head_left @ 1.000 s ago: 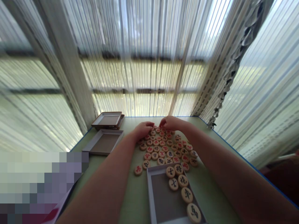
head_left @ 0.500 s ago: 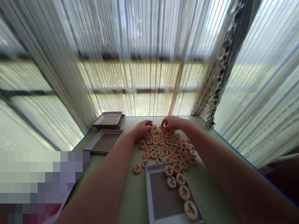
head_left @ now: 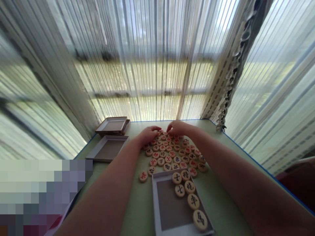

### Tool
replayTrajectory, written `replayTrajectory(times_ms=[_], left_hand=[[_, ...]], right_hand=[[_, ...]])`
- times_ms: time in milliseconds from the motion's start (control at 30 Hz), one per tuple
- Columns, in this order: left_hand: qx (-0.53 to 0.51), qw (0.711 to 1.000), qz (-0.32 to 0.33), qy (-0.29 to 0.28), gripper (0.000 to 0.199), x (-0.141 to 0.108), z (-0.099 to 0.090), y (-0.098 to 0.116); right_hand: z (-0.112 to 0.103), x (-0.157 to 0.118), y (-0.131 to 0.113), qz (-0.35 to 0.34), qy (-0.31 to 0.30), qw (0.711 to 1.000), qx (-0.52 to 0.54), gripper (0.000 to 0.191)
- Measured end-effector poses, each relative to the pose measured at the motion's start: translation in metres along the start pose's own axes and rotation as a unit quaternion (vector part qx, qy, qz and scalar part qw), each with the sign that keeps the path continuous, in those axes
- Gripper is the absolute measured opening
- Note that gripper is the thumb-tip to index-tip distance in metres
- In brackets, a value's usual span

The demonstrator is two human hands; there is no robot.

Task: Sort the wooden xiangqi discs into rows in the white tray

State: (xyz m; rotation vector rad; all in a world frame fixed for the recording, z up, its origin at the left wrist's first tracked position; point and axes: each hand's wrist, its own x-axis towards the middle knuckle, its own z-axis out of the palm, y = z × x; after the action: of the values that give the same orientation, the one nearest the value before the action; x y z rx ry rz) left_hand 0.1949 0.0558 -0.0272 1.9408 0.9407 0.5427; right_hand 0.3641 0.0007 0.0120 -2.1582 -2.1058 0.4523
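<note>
A crowd of round wooden xiangqi pieces (head_left: 168,148), marked in red and black characters, lies spread on the pale green table (head_left: 144,200). At its far left edge my left hand (head_left: 149,133) rests with fingers stretched out over the pieces, open. Opposite it, my right hand (head_left: 179,127) reaches down with bent fingers apart, the tips touching pieces at the far end; its palm side is hidden. Nearest me lies a shallow box tray (head_left: 156,209) with several black-marked pieces inside, lined mostly along its right wall, a horse piece (head_left: 200,220) closest.
Left of my forearm sits another shallow grey-lined tray (head_left: 107,160). Behind it is a stack of brown-edged box parts (head_left: 112,131) near the table's far corner. Sheer striped curtains (head_left: 147,82) hang just past the blue table edge. A dark reddish object (head_left: 300,180) stands beyond the right edge.
My right hand has shifted slightly left, towards my left hand, among the far pieces. My left hand has barely moved. The whole view has tilted a little.
</note>
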Motion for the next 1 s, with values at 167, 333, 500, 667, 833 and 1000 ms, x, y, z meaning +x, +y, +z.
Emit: replayTrajectory(times_ms=[167,333,500,667,833,1000], left_hand=[[0.004,1.000,0.017,0.004,0.035,0.004,0.000,-0.005],[0.008,1.000,0.026,0.003,0.035,0.004,-0.001,-0.005],[0.004,1.000,0.017,0.005,0.035,0.003,0.000,-0.003],[-0.013,1.000,0.008,0.000,0.036,0.004,0.001,-0.008],[-0.021,1.000,0.010,0.002,0.033,0.007,0.002,-0.010],[-0.039,0.999,0.002,-0.005,0.032,0.006,0.002,-0.007]], right_hand=[[0.002,-0.001,-0.004,-0.010,0.001,1.000,0.007,0.028],[0.006,0.002,-0.007,-0.025,0.023,0.999,-0.011,0.031],[-0.005,0.000,0.000,-0.003,0.005,1.000,0.014,0.028],[-0.019,-0.005,0.022,-0.019,-0.016,1.000,-0.013,0.029],[-0.012,-0.002,0.025,-0.046,-0.005,0.999,0.001,0.026],[-0.006,0.000,0.017,-0.019,-0.006,0.999,0.029,0.029]])
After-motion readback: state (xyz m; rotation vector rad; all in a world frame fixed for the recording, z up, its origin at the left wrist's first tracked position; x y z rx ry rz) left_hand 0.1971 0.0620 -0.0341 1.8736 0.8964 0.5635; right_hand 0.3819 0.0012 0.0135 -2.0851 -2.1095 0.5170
